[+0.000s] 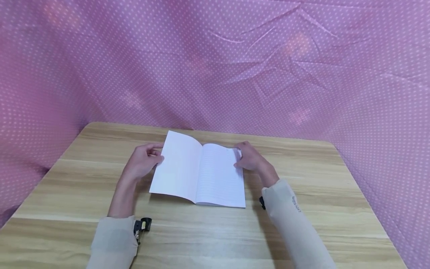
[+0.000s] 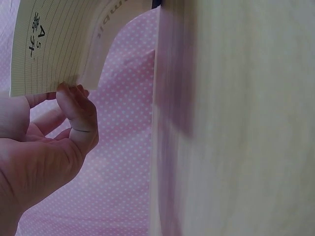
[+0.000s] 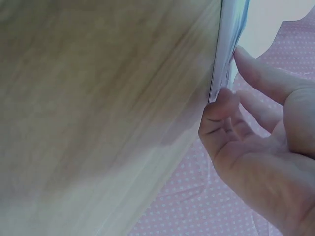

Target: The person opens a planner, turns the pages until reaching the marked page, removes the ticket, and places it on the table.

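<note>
A notebook [image 1: 220, 175] lies open in the middle of the wooden table, with a lined page on its right side. Its left side, a blank white cover [image 1: 177, 164], is raised off the table along its outer edge. My left hand [image 1: 142, 160] pinches that edge between thumb and fingers. Printed lines and "A5" show on the cover's outer face [image 2: 54, 44] in the left wrist view. At the notebook's upper right edge, my right hand [image 1: 250, 157] holds the stack of pages, thumb on top. In the right wrist view, fingertips [image 3: 224, 101] are at the stack's edge.
The wood-grain table [image 1: 215, 239] has rounded far corners. Pink cloth with white dots [image 1: 215, 67] hangs behind it and along both sides. A small black device [image 1: 142, 224] sits on the left wrist, another [image 1: 262, 203] on the right.
</note>
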Available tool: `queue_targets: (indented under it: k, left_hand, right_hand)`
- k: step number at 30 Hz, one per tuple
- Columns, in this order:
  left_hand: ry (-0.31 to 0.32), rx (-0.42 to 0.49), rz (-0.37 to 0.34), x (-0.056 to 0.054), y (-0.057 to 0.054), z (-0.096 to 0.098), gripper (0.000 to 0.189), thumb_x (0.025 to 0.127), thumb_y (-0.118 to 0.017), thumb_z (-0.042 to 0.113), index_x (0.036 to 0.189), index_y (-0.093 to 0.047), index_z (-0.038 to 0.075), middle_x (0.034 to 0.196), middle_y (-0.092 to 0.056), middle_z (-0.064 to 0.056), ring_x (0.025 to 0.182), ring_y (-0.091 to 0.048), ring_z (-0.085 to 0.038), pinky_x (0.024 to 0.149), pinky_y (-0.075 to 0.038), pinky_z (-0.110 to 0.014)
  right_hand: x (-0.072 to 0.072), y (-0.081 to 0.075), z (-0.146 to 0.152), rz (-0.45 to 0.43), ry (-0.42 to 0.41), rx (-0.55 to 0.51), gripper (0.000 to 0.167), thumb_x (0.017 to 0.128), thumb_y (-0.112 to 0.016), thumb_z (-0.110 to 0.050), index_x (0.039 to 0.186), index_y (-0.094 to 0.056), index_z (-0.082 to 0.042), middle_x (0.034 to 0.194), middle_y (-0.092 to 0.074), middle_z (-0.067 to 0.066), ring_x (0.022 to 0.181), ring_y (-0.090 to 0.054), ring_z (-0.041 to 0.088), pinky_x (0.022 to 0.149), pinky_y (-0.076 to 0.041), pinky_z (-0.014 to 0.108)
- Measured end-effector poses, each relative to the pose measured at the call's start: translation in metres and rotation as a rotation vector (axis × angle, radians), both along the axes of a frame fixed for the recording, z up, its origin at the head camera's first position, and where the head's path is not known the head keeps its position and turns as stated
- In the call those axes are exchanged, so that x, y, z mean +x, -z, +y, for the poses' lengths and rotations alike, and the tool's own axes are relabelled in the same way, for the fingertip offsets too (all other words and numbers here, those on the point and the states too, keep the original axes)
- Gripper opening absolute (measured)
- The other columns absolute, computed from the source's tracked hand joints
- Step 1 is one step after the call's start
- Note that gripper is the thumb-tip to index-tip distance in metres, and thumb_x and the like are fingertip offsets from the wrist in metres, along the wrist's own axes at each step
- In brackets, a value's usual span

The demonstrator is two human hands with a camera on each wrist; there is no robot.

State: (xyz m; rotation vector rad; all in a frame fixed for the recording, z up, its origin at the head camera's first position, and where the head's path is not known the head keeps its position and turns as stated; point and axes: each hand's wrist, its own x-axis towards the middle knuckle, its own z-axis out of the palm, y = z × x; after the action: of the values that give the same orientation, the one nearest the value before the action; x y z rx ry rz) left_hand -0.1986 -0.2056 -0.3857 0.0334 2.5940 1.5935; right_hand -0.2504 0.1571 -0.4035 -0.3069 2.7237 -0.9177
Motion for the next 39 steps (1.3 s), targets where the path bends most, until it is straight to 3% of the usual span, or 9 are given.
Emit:
queue_targets:
  k: [6,20,27,31,34,39]
  left_hand:
    - [0.002,0.004,-0.009,-0.002,0.0,0.001,0.051,0.095,-0.062,0.003,0.145,-0.052,-0.001,0.11,-0.059,-0.017,0.09,-0.057,-0.025,0.07,-0.053,-0.031]
    - [-0.002,0.016,-0.022,-0.002,0.0,0.002,0.052,0.094,-0.062,0.002,0.145,-0.052,-0.001,0.11,-0.058,-0.017,0.092,-0.058,-0.026,0.071,-0.053,-0.029]
    - [0.0,0.015,-0.03,-0.002,0.0,0.001,0.053,0.094,-0.062,0.003,0.145,-0.051,-0.001,0.111,-0.058,-0.017,0.093,-0.057,-0.026,0.07,-0.053,-0.03]
    - [-0.005,0.006,-0.028,0.0,-0.001,0.0,0.053,0.094,-0.062,0.003,0.146,-0.051,-0.001,0.112,-0.058,-0.017,0.094,-0.058,-0.026,0.071,-0.053,-0.03]
    - [-0.011,0.009,-0.019,0.0,-0.001,-0.001,0.053,0.093,-0.062,0.002,0.145,-0.052,-0.001,0.111,-0.058,-0.017,0.092,-0.058,-0.026,0.07,-0.053,-0.03]
    - [-0.012,0.036,-0.014,0.001,-0.002,-0.002,0.053,0.093,-0.062,0.0,0.144,-0.052,-0.002,0.109,-0.058,-0.017,0.089,-0.058,-0.024,0.069,-0.053,-0.027]
  right_hand:
    - [-0.002,-0.001,0.002,-0.05,-0.007,0.015,0.077,0.09,-0.075,-0.004,0.156,-0.036,-0.004,0.156,-0.029,0.022,0.11,-0.056,0.031,0.1,-0.048,0.046]
    - [-0.003,-0.006,0.001,-0.025,-0.037,0.028,0.067,0.084,-0.076,0.001,0.145,-0.048,-0.003,0.143,-0.041,0.02,0.124,-0.049,0.037,0.104,-0.047,0.05]
    - [-0.003,-0.007,0.003,-0.082,0.007,-0.08,0.069,0.087,-0.073,0.001,0.146,-0.037,0.002,0.133,-0.054,0.024,0.115,-0.057,0.037,0.101,-0.048,0.049]
    - [-0.003,-0.007,0.005,-0.075,0.045,-0.135,0.057,0.094,-0.068,-0.005,0.143,-0.04,0.006,0.128,-0.057,0.026,0.114,-0.059,0.037,0.098,-0.052,0.046]
    - [-0.004,-0.007,0.007,-0.097,0.073,-0.25,0.045,0.097,-0.065,-0.005,0.136,-0.047,0.007,0.114,-0.061,0.021,0.1,-0.063,0.031,0.088,-0.056,0.042]
    - [-0.001,-0.008,0.013,-0.225,0.109,-0.501,0.036,0.097,-0.063,0.0,0.131,-0.05,0.004,0.097,-0.061,0.013,0.081,-0.063,0.023,0.081,-0.058,0.04]
